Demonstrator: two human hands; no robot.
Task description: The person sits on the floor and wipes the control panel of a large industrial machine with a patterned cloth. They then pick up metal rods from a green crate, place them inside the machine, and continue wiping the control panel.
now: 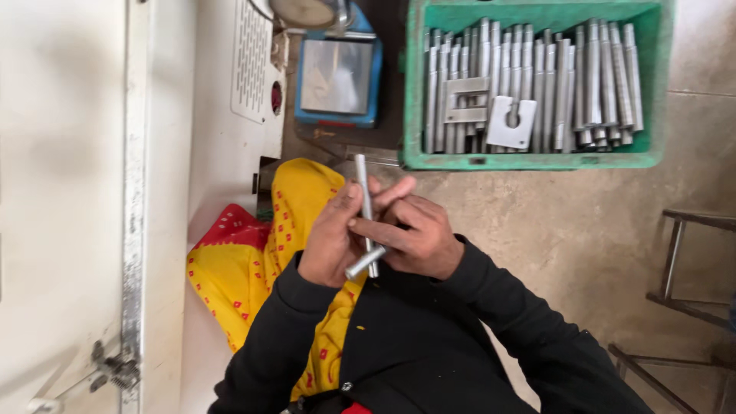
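Long rod (366, 201) upright, toward crate (412, 107)

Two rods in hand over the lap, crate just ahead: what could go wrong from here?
1. The left hand and right hand hold two metal rods crossed; the shorter-looking one pokes out low and might slip onto the yellow cloth.
2. The green crate looks full, with flat plates loose on top, so added rods may roll.

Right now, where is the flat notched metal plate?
In the head view, the notched plate lies on top of the metal rods inside the green crate, upper right, beyond both hands, beside a grey bracket.
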